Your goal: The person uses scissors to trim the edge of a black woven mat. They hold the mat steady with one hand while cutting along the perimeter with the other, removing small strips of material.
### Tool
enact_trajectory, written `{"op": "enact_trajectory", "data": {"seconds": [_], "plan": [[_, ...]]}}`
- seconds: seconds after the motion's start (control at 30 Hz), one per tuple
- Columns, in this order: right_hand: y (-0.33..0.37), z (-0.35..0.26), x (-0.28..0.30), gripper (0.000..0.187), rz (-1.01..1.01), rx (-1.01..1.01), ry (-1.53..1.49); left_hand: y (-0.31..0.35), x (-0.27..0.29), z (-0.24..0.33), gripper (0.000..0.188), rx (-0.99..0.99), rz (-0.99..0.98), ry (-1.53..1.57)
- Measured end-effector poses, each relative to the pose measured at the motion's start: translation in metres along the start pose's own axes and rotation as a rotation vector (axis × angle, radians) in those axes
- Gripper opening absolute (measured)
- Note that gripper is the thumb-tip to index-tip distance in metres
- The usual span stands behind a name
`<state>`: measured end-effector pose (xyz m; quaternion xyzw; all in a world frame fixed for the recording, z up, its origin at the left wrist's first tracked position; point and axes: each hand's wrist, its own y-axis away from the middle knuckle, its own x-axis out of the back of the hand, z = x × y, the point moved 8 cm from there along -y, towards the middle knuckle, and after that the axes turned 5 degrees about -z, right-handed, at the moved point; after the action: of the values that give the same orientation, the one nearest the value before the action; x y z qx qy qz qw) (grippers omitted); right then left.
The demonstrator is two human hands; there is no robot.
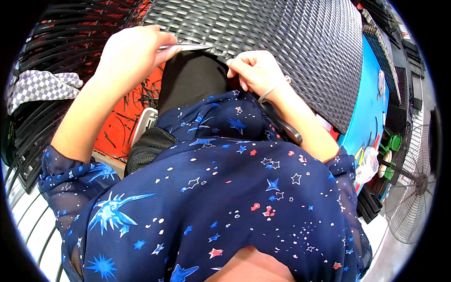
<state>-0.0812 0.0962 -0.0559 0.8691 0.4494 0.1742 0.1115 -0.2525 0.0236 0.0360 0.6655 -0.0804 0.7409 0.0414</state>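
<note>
My left hand (131,49) is closed on a slim, pointed metal tool (190,47) that looks like a flat blade. Its tip points right and reaches the near edge of a black woven wicker panel (263,28). At that same edge, a short way to the right, my right hand (255,70) is closed with its fingertips pinched together. Whatever lies between those fingertips is too small to make out. The panel's weave of flat, glossy strands spreads out beyond both hands. Below its edge my dark-clothed leg (190,77) shows between my forearms.
Loose black strands (56,42) fan out at the left, beside a checked cloth (44,87). Strand scraps lie on a red surface (117,127) by a white plastic rim (144,123). To the right are a blue surface (369,94), green items (390,143) and a standing fan (416,183).
</note>
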Motion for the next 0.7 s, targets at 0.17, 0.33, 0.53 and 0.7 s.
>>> {"op": "enact_trajectory", "data": {"seconds": [0.17, 0.33, 0.53, 0.7], "plan": [[-0.002, 0.003, 0.000, 0.029, 0.005, 0.008, 0.030, -0.005, 0.000, 0.007, 0.025, 0.010, -0.025, -0.058], [-0.001, 0.001, -0.001, 0.029, -0.016, -0.007, 0.062, -0.011, 0.002, 0.012, 0.026, 0.022, -0.098, -0.138], [-0.003, 0.005, 0.000, 0.026, 0.013, -0.014, 0.007, -0.023, 0.005, 0.018, 0.026, -0.032, -0.148, -0.192], [0.000, 0.004, -0.003, 0.029, -0.014, -0.049, 0.043, -0.020, 0.001, 0.021, 0.026, -0.044, -0.059, -0.126]]}}
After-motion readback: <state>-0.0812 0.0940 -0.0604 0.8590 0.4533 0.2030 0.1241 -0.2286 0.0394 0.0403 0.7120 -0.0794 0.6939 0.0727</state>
